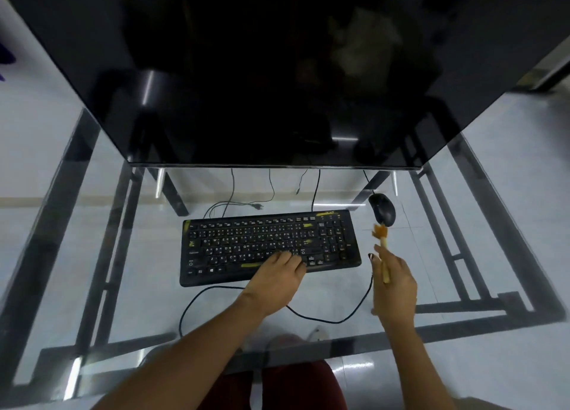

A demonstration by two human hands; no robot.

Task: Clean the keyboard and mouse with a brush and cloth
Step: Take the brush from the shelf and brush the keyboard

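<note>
Here the brush (382,249) sits gripped in the right hand (393,283).

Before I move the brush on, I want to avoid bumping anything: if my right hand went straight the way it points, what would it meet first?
Probably the mouse: the brush in your right hand aims at it, though height above the glass is unclear.

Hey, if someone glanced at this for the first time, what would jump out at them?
The big dark monitor fills the top, looming over a glass desk. Below it lies a black keyboard, the left hand resting on its keys. To its right, the right hand holds a small brush, bristles near the black mouse.
</note>
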